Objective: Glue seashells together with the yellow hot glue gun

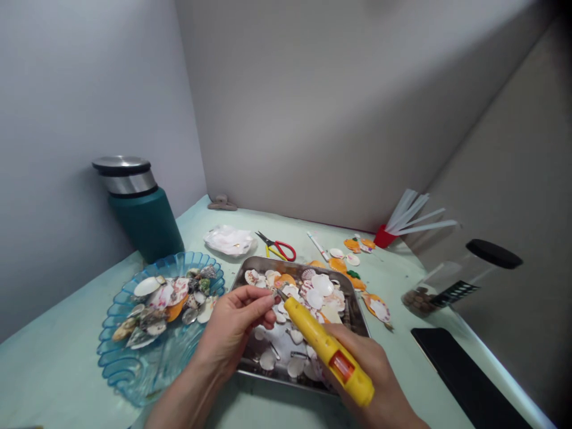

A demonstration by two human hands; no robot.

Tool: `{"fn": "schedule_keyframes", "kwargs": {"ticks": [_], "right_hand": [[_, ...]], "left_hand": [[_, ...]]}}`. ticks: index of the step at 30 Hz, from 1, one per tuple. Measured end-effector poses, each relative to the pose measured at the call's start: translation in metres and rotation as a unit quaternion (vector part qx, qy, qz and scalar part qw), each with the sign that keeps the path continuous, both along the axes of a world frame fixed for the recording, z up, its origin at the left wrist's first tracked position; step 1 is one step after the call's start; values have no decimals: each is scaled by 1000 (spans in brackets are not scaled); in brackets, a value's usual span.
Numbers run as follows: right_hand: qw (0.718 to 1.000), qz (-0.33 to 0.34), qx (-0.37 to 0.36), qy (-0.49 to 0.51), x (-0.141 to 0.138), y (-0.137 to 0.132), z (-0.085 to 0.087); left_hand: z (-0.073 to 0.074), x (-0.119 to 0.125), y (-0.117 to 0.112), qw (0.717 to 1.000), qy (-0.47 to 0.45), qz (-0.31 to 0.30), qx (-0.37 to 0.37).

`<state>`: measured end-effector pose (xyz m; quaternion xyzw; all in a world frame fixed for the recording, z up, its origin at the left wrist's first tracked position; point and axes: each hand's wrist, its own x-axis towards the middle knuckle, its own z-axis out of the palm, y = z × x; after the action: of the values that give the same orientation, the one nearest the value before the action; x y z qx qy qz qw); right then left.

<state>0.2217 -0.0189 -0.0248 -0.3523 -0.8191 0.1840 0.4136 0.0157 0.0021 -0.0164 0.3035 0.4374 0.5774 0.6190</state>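
My right hand (370, 372) grips a yellow glue gun (328, 350) with its nozzle pointing up-left. The nozzle tip touches a small pale item pinched in my left hand (236, 330), too small to make out. Both hands hover over a steel tray (357, 310) filled with white, orange and patterned shells (319, 289). To the left stands a blue glass dish (134, 369) holding several larger shells (167, 301).
A teal flask (140, 211) stands at the back left. Red-handled scissors (279, 247), a crumpled white wrapper (229, 239), loose shells (378, 307), a red cup of glue sticks (402, 223), a clear jar (456, 283) and a black flat object (465, 378) lie around the tray.
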Motion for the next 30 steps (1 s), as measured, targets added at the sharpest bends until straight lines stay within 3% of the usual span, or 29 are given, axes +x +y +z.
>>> {"fn": "schedule_keyframes", "kwargs": {"ticks": [8,16,25,30], "right_hand": [[999,29,-12,8,0,1,3],[999,-23,-40,4,2,0,-6],[999,27,-21,1,0,0,0],[999,-19,-46,12,2,1,-6]], "left_hand": [[0,0,-1,1000,-5,6,-9],[0,0,-1,1000,-10,0,-2],[-1,0,-1,1000,-18,-8,-7],[-2,-2,-1,1000,-27,-11,-8]]}}
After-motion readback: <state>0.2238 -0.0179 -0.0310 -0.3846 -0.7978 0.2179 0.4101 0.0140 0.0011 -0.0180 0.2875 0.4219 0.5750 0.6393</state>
